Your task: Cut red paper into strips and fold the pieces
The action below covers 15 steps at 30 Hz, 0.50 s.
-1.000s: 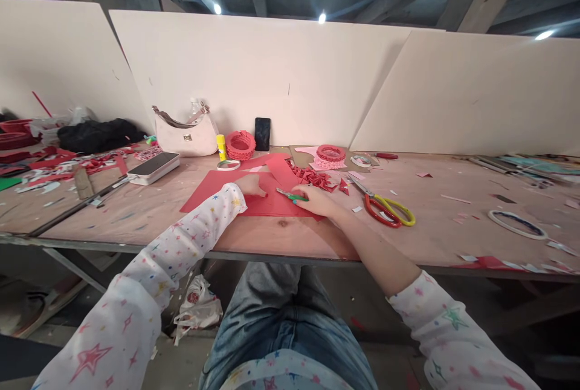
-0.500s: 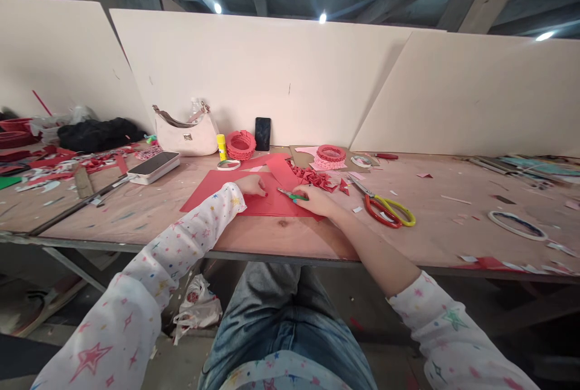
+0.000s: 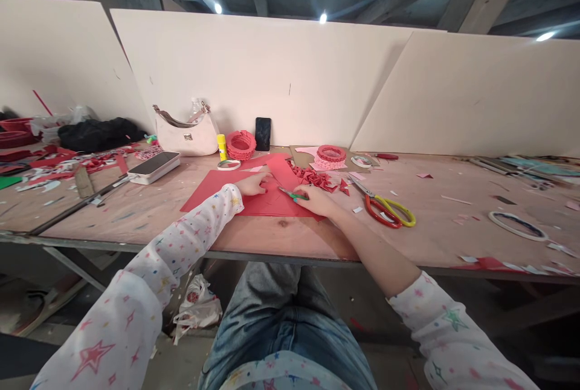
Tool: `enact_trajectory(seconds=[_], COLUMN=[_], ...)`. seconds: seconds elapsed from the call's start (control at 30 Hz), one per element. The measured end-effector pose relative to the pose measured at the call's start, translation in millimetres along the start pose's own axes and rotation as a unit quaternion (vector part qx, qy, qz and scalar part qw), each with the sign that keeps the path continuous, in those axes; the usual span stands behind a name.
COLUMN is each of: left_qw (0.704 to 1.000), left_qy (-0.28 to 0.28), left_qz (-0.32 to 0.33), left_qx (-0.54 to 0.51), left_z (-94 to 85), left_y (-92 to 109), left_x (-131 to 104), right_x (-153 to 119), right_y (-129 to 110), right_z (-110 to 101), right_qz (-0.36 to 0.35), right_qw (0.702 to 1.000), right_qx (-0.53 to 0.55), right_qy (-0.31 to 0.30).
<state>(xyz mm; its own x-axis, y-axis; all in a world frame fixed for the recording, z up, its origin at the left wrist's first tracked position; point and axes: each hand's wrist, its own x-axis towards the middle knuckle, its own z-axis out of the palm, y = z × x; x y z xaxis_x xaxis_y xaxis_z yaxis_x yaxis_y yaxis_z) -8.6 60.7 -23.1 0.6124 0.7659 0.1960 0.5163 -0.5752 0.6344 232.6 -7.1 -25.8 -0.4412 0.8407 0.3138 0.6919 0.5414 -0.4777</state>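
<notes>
A large sheet of red paper (image 3: 212, 187) lies flat on the wooden table, with a red strip (image 3: 281, 172) reaching across its upper right part. My left hand (image 3: 254, 185) rests on the sheet, its visible fingers apart and nothing seen in them. My right hand (image 3: 313, 199) grips a slim green-handled tool (image 3: 290, 193) with a thin tip that points left over the paper; its exact kind is too small to tell. Behind that hand lies a pile of folded red paper pieces (image 3: 317, 179). Scissors (image 3: 385, 208) with red and yellow handles lie right of it.
At the back stand a glue stick (image 3: 222, 147), a red woven paper ring (image 3: 240, 145), a phone (image 3: 263, 134) and a handbag (image 3: 186, 131). A pink and red ring stack (image 3: 330, 158) sits behind the pile. A white oval ring (image 3: 517, 225) lies far right. Paper scraps litter the table.
My left hand has shifted slightly up and its fingers have spread a little on the paper. My right hand and the green-handled tool have barely moved.
</notes>
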Motion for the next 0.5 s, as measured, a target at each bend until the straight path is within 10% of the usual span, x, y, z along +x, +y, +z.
enact_trajectory(seconds=[0.27, 0.5], left_qw=[0.975, 0.933], left_qy=[0.108, 0.010], left_qz=[-0.069, 0.013], left_qx=[-0.179, -0.359], left_z=[-5.4, 0.5], left_y=[9.9, 38.8], left_x=[1.1, -3.2], right_x=[4.7, 4.4], right_y=[6.5, -11.5], right_z=[0.7, -9.9], right_qz=[0.071, 0.132], right_qw=[0.994, 0.936], right_qx=[-0.027, 0.314], right_qy=[0.078, 0.086])
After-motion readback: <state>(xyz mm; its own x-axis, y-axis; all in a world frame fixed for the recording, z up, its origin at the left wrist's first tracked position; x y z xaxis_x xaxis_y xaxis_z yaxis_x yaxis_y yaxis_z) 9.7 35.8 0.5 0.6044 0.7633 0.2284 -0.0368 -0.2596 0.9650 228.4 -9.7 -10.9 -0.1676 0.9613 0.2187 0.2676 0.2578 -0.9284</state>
